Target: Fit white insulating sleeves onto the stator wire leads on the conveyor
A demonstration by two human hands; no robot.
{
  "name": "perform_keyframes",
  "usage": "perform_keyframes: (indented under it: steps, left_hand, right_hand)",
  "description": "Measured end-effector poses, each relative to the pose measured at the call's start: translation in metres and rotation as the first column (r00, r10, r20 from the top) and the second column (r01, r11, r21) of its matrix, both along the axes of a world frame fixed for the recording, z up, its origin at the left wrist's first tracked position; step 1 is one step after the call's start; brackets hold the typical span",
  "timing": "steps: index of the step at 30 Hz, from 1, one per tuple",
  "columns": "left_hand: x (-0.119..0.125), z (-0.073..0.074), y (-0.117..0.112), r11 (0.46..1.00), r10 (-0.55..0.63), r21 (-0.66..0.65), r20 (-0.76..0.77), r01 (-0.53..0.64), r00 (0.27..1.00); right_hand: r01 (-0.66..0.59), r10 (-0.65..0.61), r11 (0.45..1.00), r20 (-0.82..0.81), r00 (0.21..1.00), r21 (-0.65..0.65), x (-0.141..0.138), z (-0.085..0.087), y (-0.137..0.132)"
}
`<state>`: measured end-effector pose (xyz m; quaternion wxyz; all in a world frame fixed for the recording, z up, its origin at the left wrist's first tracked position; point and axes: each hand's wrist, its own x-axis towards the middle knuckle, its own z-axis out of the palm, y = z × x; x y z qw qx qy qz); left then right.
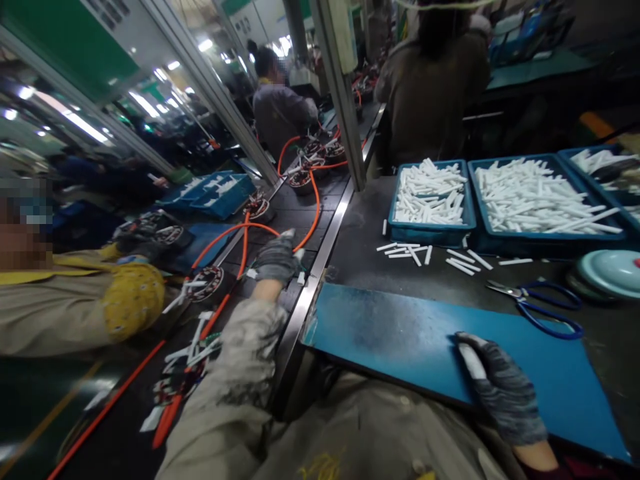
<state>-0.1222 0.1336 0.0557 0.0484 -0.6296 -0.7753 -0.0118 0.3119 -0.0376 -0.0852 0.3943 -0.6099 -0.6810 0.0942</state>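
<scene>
Left hand (275,259), in a grey knit glove, is out at the end of a well-extended arm, past the metal rail (320,257) and over the conveyor (330,193). Palm down, back of the hand to the camera, fingers pointing forward, wrist roughly in line with the forearm. White pieces (301,277) show right beside it; fingertips are blurred and the underside hidden, so can't tell how far open it is or whether it has hold of anything. Nearest ring-shaped wound parts: one (205,283) to its left, another (301,180) further up the line, orange cord (316,207) running between. Right hand (500,380), same glove type, is low over the blue mat (390,327), forearm coming in from lower right, fingers bunched and partly bent, white patch on the thumb side. Can't tell if that's glove or a held piece, so grip unclear. Snips (517,292) lie beyond it, handles over the mat's far edge.
</scene>
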Motion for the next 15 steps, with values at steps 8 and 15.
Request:
perform_keyframes:
  steps: [8,15]
  left_hand:
    - [0.017,-0.054,0.115,0.995,-0.026,-0.097,0.037,0.029,0.999]
    - [-0.008,-0.058,0.147,0.983,-0.082,-0.149,0.133,0.102,0.988]
  right_hand:
    - [0.003,-0.019,0.989,0.105,0.994,0.150,-0.004,-0.002,0.001]
    - [0.010,-0.036,0.990,0.189,0.981,0.139,-0.004,0.000,-0.001]
